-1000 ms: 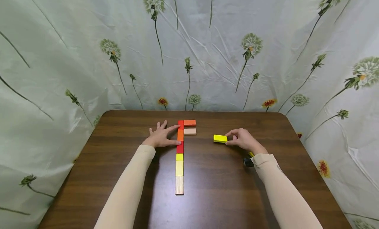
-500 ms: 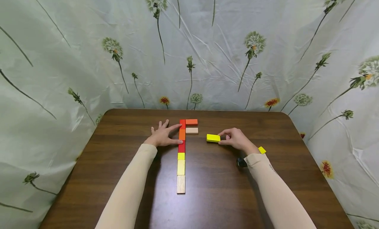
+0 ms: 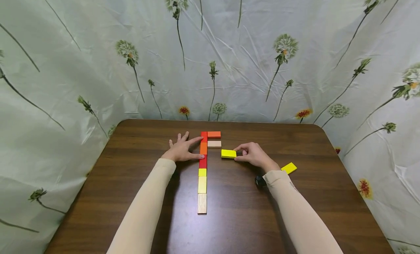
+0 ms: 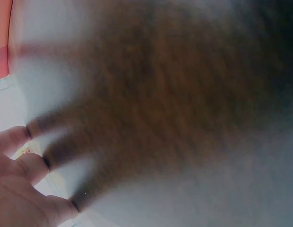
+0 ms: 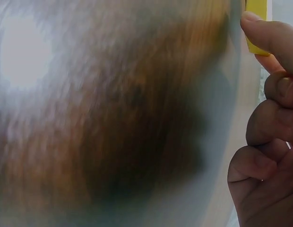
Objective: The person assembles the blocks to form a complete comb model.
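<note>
My right hand (image 3: 254,155) pinches a bright yellow block (image 3: 227,154) by its right end, between thumb and fingertips. The same yellow block (image 5: 258,40) shows at the top right of the right wrist view. My left hand (image 3: 182,150) lies spread on the table, its index finger and thumb touching the left side of a column of blocks. That column runs from a red block (image 3: 204,134) through an orange block (image 3: 203,148), a dark red block (image 3: 203,162), a small yellow block (image 3: 202,172) and a pale yellow block (image 3: 202,185) to a striped wood block (image 3: 202,203).
An orange-red block (image 3: 214,135) and a pale wood block (image 3: 214,144) stick out rightward from the column's far end. Another yellow block (image 3: 289,168) lies beside my right wrist, partly hidden by the sleeve. A flowered curtain (image 3: 246,64) hangs behind the brown table (image 3: 137,210).
My right hand has carried the yellow block leftward, closer to the column. The other yellow block has come out from behind the right sleeve. My left hand stays at the column.
</note>
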A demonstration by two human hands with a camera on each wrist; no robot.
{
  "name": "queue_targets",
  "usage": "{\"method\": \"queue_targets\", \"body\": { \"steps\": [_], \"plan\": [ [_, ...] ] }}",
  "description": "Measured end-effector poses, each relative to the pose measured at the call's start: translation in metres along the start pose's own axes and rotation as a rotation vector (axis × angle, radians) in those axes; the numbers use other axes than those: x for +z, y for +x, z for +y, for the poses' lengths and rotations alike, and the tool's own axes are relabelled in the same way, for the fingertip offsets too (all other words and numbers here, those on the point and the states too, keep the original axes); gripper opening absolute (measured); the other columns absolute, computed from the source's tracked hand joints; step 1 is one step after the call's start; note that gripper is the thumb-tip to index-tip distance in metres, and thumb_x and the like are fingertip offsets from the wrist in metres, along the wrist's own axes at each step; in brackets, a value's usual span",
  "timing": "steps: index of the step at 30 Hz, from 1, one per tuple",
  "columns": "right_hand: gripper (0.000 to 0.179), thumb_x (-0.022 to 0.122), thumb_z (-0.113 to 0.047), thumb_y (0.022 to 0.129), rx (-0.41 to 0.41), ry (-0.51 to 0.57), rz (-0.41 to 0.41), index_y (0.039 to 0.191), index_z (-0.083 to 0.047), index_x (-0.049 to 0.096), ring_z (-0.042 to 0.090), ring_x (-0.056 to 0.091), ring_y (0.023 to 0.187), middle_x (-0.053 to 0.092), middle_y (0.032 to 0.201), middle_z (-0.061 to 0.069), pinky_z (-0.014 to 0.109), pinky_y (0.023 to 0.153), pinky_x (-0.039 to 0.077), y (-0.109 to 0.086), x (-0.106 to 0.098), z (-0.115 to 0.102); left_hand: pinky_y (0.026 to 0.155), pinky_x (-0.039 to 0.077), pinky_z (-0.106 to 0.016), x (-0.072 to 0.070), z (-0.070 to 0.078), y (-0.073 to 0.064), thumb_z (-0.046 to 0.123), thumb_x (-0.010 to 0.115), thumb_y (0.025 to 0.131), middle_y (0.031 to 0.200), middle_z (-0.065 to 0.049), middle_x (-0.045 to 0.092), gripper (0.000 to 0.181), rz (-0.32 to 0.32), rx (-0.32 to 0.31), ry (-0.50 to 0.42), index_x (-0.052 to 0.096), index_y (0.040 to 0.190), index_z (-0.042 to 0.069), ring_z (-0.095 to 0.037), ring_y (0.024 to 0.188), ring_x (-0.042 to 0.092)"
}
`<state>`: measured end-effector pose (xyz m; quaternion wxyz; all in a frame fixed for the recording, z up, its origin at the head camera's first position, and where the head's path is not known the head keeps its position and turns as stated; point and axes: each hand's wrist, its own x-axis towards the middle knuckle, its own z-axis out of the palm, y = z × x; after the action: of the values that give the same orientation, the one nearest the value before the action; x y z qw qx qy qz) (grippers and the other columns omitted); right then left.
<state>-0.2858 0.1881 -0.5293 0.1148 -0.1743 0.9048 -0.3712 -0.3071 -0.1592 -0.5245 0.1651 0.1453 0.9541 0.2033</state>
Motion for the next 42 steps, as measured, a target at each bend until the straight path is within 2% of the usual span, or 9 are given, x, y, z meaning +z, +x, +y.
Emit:
{"method": "queue_targets", "body": {
  "steps": [16, 28, 34, 42],
  "plan": [
    [0.034, 0.087, -0.022, 0.091, -0.022, 0.002, -0.014, 0.121, -0.007, 0.08, 0.012, 0.041, 0.061, 0.045, 0.064, -0.004, 0.025, 0.062, 0.034, 0.012, 0.017, -0.019, 0.12, -0.004, -0.087, -0.002, 0.002, -0.001, 0.072, 0.073, 0.089, 0.181, -0.022, 0.003, 0.095, -0.006, -0.014, -0.007, 0.032, 0.169, 0.042, -0.06, 0.163, -0.004],
    [0.033, 0.086, -0.021, 0.093, -0.01, -0.011, -0.024, 0.122, -0.007, 0.08, 0.011, 0.041, 0.061, 0.045, 0.064, -0.005, 0.025, 0.062, 0.035, 0.021, 0.028, -0.022, 0.12, -0.007, -0.086, 0.005, -0.006, 0.007, 0.08, 0.072, 0.084, 0.182, -0.02, 0.002, 0.1, -0.005, -0.018, -0.029, 0.032, 0.168, 0.045, -0.059, 0.163, -0.007],
    [0.033, 0.087, -0.021, 0.092, -0.013, 0.0, -0.03, 0.121, -0.007, 0.08, 0.01, 0.04, 0.061, 0.044, 0.063, -0.005, 0.026, 0.064, 0.036, 0.024, 0.032, -0.027, 0.12, -0.002, -0.088, 0.0, 0.0, 0.0, 0.075, 0.072, 0.087, 0.181, -0.022, 0.005, 0.095, -0.006, -0.02, 0.003, 0.033, 0.168, 0.044, -0.061, 0.163, -0.002],
    [0.033, 0.088, -0.02, 0.091, -0.011, -0.001, -0.027, 0.12, -0.007, 0.08, 0.009, 0.041, 0.059, 0.045, 0.062, -0.006, 0.025, 0.064, 0.038, 0.027, 0.035, -0.031, 0.12, -0.002, -0.087, 0.001, 0.0, 0.0, 0.075, 0.071, 0.088, 0.181, -0.023, 0.005, 0.095, 0.001, -0.01, 0.001, 0.032, 0.169, 0.043, -0.06, 0.163, -0.003]
  ]
}}
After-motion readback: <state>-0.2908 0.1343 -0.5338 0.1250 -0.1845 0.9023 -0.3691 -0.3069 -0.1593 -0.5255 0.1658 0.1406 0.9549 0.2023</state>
